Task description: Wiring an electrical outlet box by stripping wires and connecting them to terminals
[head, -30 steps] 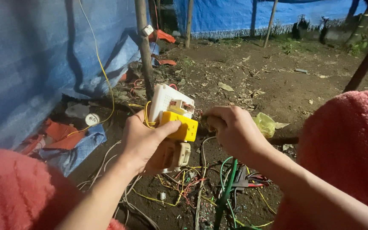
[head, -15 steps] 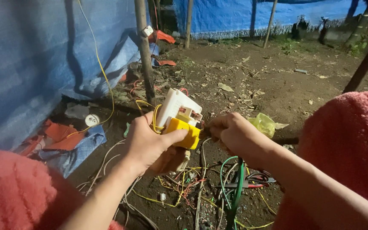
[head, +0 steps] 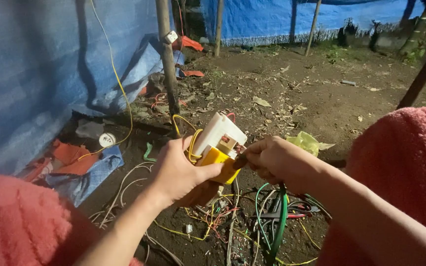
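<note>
The left hand (head: 176,170) grips a white-and-yellow electrical block (head: 219,148) steady, so the right hand (head: 272,158), clenched on a tool (mostly hidden), can work its terminals.

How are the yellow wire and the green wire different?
The yellow wire loops beside the white and yellow block held in the left hand; the green wire hangs below the right hand down to the ground. The green wire looks thicker than the yellow wire. Both bend easily.

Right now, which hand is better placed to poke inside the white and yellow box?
Probably the right hand: its fingertips pinch something dark at the box opening. The left hand is wrapped around the box, holding it.
</note>
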